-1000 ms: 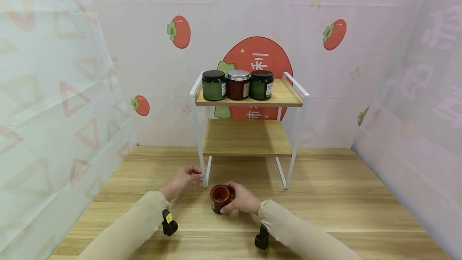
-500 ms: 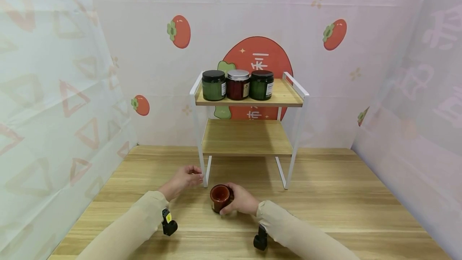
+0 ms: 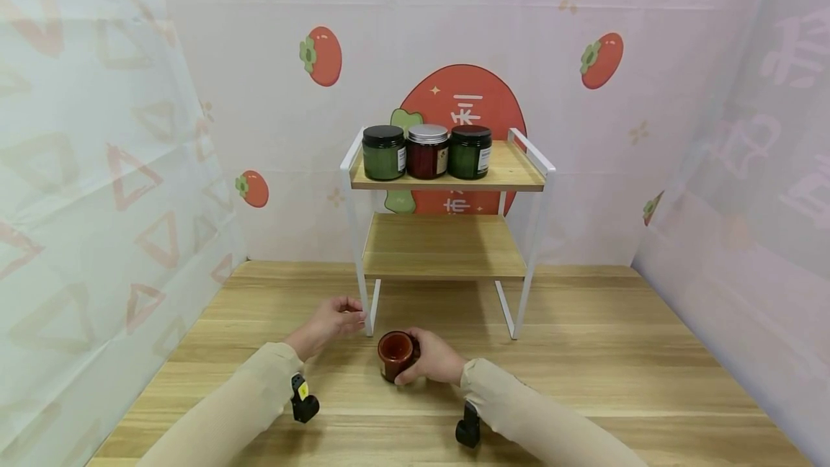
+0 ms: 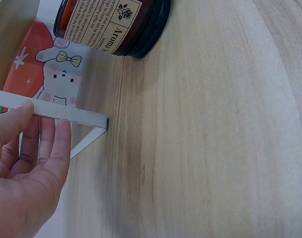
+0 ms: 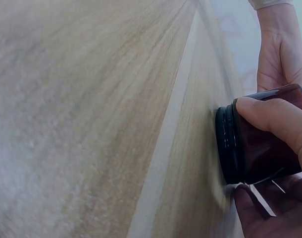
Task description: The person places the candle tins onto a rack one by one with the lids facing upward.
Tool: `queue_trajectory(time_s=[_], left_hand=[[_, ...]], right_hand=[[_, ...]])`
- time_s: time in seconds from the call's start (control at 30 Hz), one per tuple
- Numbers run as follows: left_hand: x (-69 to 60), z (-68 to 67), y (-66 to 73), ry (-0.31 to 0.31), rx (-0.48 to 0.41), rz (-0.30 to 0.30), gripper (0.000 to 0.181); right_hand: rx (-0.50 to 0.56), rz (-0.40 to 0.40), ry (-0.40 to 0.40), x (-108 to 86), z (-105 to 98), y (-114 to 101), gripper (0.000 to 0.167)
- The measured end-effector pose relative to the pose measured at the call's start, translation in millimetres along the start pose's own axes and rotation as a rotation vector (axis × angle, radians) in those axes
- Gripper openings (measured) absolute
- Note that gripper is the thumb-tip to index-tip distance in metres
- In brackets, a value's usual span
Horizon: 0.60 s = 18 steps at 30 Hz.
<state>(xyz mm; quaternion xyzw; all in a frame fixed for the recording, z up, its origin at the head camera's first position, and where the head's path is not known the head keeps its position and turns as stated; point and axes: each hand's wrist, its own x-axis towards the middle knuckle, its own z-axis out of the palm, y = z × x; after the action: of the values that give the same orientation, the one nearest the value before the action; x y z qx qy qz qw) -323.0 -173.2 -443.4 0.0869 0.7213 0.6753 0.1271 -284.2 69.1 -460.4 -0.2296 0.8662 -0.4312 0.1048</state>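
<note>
An amber glass jar (image 3: 394,356) with a black lid (image 5: 227,146) is upside down, lid toward the table, in front of a white-framed shelf (image 3: 447,186). My right hand (image 3: 436,359) grips it from the right, the thumb on the near side and fingers behind. In the left wrist view the jar's printed label (image 4: 107,20) faces left. Whether the lid touches the table is hard to tell. My left hand (image 3: 329,324) pinches the shelf's front left leg (image 4: 52,109) low down, between thumb and fingertips.
Two green jars (image 3: 385,158) (image 3: 470,158) with black lids and a dark red jar (image 3: 428,158) with a silver lid stand in a row on the top board. A lower wooden board (image 3: 447,245) sits beneath. Printed cloth (image 3: 259,92) hangs around the wooden table (image 3: 616,352).
My right wrist and sleeve have shifted very slightly left, with the jar in about the same spot. My left hand has stayed at the shelf leg.
</note>
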Motion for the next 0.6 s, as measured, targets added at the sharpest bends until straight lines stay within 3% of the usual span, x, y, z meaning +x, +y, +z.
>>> queue_trajectory(time_s=[0.33, 0.6], left_hand=[[-2.2, -0.2, 2.2, 0.001, 0.030, 0.002, 0.015], [-1.8, -1.0, 2.2, -0.008, 0.036, 0.013, 0.015]], right_hand=[[-0.040, -0.008, -0.004, 0.7, -0.3, -0.2, 0.064], [0.018, -0.044, 0.050, -3.8, -11.4, -4.1, 0.067]])
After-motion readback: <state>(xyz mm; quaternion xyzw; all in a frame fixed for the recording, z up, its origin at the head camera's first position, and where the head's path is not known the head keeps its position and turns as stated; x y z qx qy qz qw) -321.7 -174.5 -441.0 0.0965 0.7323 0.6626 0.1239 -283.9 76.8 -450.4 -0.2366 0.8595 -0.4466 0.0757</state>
